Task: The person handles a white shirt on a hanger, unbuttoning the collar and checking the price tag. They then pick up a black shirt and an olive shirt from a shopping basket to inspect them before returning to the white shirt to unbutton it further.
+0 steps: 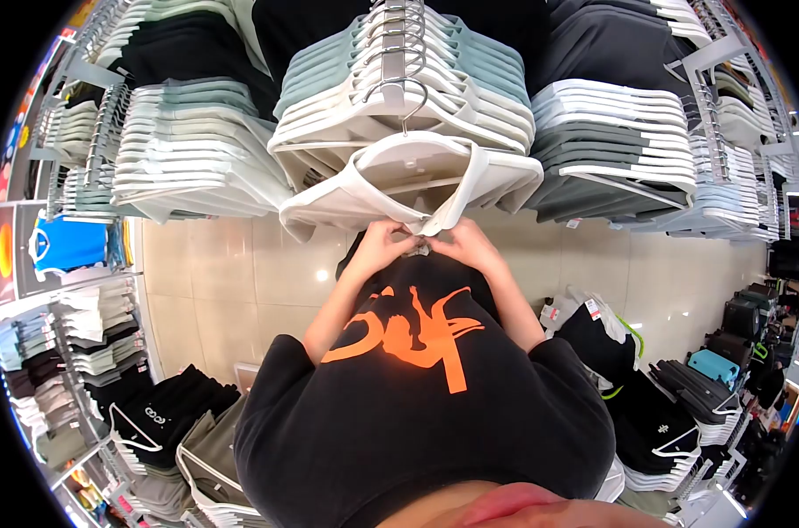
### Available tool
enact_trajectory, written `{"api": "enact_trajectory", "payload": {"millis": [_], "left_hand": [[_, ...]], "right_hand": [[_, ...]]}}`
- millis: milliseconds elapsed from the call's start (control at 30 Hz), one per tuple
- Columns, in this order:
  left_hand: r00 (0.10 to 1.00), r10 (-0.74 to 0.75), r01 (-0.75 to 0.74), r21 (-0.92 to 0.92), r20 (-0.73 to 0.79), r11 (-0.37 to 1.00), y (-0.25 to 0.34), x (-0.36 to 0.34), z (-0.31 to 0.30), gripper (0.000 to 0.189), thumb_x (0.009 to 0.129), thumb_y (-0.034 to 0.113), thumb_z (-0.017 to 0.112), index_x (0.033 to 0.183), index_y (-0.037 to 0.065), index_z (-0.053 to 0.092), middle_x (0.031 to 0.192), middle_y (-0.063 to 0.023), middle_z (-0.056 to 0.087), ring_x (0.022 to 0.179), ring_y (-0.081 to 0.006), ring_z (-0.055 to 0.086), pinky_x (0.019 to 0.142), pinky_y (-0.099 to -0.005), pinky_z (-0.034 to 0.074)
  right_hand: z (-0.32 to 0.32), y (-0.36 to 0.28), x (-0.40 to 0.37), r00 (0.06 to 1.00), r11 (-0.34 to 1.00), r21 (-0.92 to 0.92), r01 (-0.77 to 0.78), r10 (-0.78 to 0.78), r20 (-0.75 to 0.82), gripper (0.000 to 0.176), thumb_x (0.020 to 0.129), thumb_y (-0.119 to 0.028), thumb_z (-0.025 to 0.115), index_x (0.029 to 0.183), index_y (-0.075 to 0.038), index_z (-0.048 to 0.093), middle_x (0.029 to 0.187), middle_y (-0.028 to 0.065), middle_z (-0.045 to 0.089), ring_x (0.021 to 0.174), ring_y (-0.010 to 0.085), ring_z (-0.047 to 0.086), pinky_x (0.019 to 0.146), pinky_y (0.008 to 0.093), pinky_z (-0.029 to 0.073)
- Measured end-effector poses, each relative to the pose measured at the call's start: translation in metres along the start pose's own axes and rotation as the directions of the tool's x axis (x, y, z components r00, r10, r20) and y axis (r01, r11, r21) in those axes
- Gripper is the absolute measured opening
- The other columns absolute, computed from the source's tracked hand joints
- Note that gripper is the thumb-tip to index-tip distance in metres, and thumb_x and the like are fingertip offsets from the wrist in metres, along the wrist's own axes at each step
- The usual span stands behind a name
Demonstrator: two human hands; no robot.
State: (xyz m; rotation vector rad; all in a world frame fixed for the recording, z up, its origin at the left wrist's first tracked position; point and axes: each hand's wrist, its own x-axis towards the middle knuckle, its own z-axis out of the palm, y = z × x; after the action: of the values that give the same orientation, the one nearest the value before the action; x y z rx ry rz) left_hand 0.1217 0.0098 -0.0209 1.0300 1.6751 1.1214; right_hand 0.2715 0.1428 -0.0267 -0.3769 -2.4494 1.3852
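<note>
A cream collared shirt [329, 201] hangs on a white hanger [408, 187] at the front of the middle rack, its open neck facing me. My left hand [387, 244] pinches the shirt's front at the bottom of the neck opening. Right beside it, my right hand [459, 244] grips the other side of the same placket, fingers closed on the cloth. The fingertips of both hands nearly meet there. Below the hands a small bit of pale cloth shows. Most of the shirt's lower front is hidden.
Behind the shirt, several white and teal garments [329, 79] hang on a metal rail [393, 62]. More hanging stacks stand at the left [184, 150] and right [624, 132]. Tiled floor [241, 299] lies below. Dark garments [166, 409] hang behind me at lower left.
</note>
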Motion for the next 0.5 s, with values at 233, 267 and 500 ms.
{"api": "enact_trajectory", "payload": {"millis": [233, 267, 500], "left_hand": [[0.999, 0.016, -0.026, -0.230, -0.043, 0.973, -0.030, 0.004, 0.009, 0.024, 0.081, 0.014, 0.060, 0.095, -0.006, 0.056, 0.088, -0.0113, 0.063, 0.081, -0.0154, 0.060, 0.073, -0.0285, 0.046], [0.997, 0.002, -0.016, -0.196, -0.071, 0.980, -0.032, 0.003, 0.012, 0.024, 0.082, 0.014, 0.060, 0.096, -0.006, 0.055, 0.086, -0.0093, 0.061, 0.079, -0.0134, 0.058, 0.071, -0.0272, 0.045], [0.985, 0.010, -0.038, -0.160, -0.173, 0.986, -0.008, 0.010, 0.018, 0.024, 0.085, 0.014, 0.055, 0.099, -0.005, 0.052, 0.087, -0.0133, 0.061, 0.081, -0.0186, 0.059, 0.071, -0.0310, 0.045]], "right_hand": [[0.003, 0.006, -0.001, 0.997, 0.998, -0.025, 0.058, -0.060, -0.045, 0.020, 0.076, -0.015, 0.062, 0.093, -0.004, 0.061, 0.086, 0.0131, 0.062, 0.078, 0.0316, 0.059, 0.068, 0.0367, 0.047], [0.005, 0.007, -0.001, 0.996, 0.997, -0.045, 0.059, -0.062, -0.061, 0.020, 0.077, -0.015, 0.062, 0.093, -0.004, 0.061, 0.085, 0.0134, 0.062, 0.078, 0.0316, 0.059, 0.067, 0.0364, 0.047], [0.031, -0.005, -0.003, 0.925, 0.970, 0.212, -0.120, 0.186, -0.331, 0.015, 0.079, -0.008, 0.060, 0.093, -0.001, 0.058, 0.083, 0.0108, 0.062, 0.074, 0.0211, 0.061, 0.065, 0.0299, 0.047]]}}
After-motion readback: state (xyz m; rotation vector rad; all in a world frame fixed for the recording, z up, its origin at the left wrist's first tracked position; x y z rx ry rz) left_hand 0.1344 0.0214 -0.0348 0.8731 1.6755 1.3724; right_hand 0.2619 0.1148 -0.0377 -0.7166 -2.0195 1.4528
